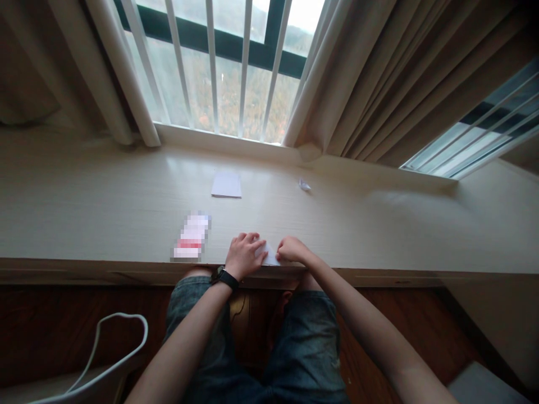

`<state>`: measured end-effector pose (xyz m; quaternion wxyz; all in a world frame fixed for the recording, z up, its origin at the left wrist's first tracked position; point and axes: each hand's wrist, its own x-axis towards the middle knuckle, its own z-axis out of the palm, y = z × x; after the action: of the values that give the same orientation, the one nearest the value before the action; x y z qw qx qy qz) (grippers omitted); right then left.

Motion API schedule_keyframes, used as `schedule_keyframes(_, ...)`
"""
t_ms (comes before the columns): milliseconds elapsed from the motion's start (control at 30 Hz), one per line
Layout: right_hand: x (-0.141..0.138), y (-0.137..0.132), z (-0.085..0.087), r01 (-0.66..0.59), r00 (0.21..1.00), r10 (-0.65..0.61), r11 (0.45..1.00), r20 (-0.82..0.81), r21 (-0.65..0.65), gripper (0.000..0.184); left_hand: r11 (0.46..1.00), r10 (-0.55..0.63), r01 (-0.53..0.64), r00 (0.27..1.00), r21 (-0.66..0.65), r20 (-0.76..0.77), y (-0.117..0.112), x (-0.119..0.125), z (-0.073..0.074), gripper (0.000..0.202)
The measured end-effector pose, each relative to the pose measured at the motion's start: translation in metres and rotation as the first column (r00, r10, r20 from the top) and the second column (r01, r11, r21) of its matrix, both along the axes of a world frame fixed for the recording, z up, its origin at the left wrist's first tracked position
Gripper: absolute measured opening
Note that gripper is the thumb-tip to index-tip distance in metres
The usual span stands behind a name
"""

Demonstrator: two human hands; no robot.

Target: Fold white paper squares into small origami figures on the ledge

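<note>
A small piece of white folded paper (pixel 270 256) lies at the front edge of the pale ledge, tapering toward its right corner. My left hand (pixel 245 253), with a dark watch on the wrist, rests over its left part with the fingers spread and pressing down. At the right corner, my right hand (pixel 290 249) is closed, its curled fingertips against the paper. Part of the paper is hidden beneath the left hand. Farther back sits a stack of white paper sheets (pixel 226 185). To its right is a small folded paper piece (pixel 304 185).
A blurred-out white and red rectangular item (pixel 192 237) lies left of my hands on the ledge (pixel 105 213). Behind are a barred window (pixel 227 84) and beige curtains (pixel 357 84). Below left, a white curved frame (pixel 143 328) stands near my legs.
</note>
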<state>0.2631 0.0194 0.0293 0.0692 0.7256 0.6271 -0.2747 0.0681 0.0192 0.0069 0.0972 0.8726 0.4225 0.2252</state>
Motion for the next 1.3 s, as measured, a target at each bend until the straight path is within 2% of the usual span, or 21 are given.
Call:
schedule_keyframes(100, -0.004, 0.011, -0.001, 0.013, 1.0, -0.013, 1.0, -0.013, 0.002, 0.02, 1.0, -0.001, 0.001, 1.0, -0.001, 0.001, 0.001, 0.0, -0.001, 0.028)
schedule_keyframes(200, -0.013, 0.024, -0.001, 0.014, 1.0, -0.015, 0.997, 0.009, 0.077, 0.024, 1.0, 0.002, -0.002, 1.0, -0.001, -0.006, 0.0, 0.001, -0.001, 0.028)
schedule_keyframes(367, -0.031, 0.045, 0.002, 0.052, 0.997, -0.059, 0.988, 0.042, 0.148, 0.03, 1.0, 0.014, -0.014, 1.0, -0.002, -0.024, 0.0, 0.001, 0.002, 0.039)
schedule_keyframes(500, -0.033, 0.047, 0.002, 0.051, 0.997, -0.058, 0.988, 0.043, 0.145, 0.032, 1.0, 0.018, -0.018, 0.999, 0.002, -0.028, -0.001, 0.001, 0.002, 0.041)
schedule_keyframes(700, -0.019, 0.02, 0.001, 0.038, 0.998, -0.045, 0.986, 0.04, 0.164, 0.028, 1.0, 0.023, -0.023, 0.999, -0.004, -0.039, -0.001, 0.001, 0.001, 0.04)
schedule_keyframes(933, -0.008, -0.008, 0.012, 0.032, 0.996, -0.04, 0.993, 0.076, 0.113, 0.026, 1.0, -0.019, 0.019, 0.999, 0.007, -0.035, 0.001, 0.001, -0.003, 0.038)
schedule_keyframes(1033, -0.007, -0.025, 0.013, -0.016, 0.994, 0.002, 0.991, 0.108, 0.131, 0.026, 0.999, -0.039, 0.04, 0.998, 0.012, -0.045, 0.001, 0.0, -0.003, 0.033)
schedule_keyframes(1167, -0.003, -0.05, 0.005, -0.077, 0.995, 0.066, 0.987, 0.075, 0.141, 0.023, 1.0, -0.021, 0.022, 0.999, 0.013, -0.041, 0.0, 0.001, -0.004, 0.03)
schedule_keyframes(1233, 0.001, -0.059, 0.0, -0.094, 0.995, 0.089, 0.978, 0.035, 0.184, 0.021, 1.0, -0.003, 0.003, 0.999, 0.018, -0.032, 0.0, 0.002, -0.004, 0.03)
schedule_keyframes(1300, 0.003, -0.066, -0.005, -0.072, 0.997, 0.076, 0.949, -0.001, 0.306, 0.023, 0.999, 0.019, -0.019, 1.0, 0.033, -0.022, -0.001, 0.004, -0.004, 0.031)
